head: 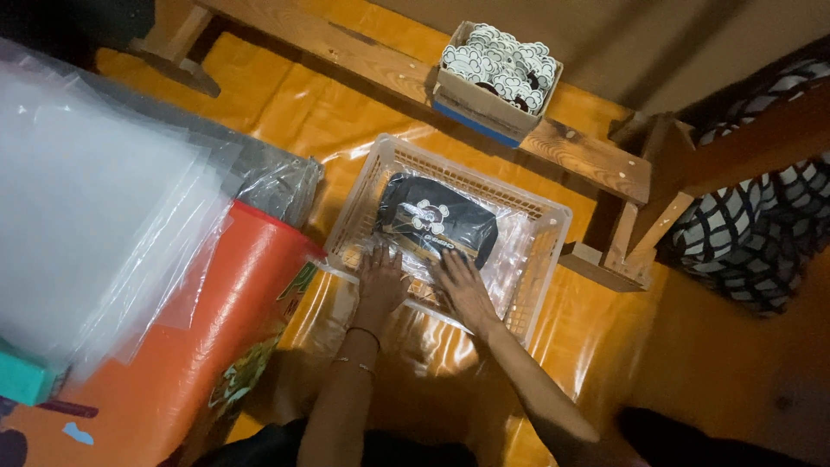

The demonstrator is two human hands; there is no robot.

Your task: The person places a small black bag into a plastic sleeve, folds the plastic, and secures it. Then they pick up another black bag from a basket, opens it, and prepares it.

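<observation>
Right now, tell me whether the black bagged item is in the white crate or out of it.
In. The black bagged item lies flat inside the white crate, with the left hand and right hand pressing on its near edge.

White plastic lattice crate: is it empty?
No, the white plastic lattice crate holds a black garment sealed in a clear plastic bag, with both hands pressing on it.

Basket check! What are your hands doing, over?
Both hands, left and right, flat on bagged black pouch. Pouch inside white basket. Nothing blocking.
</observation>
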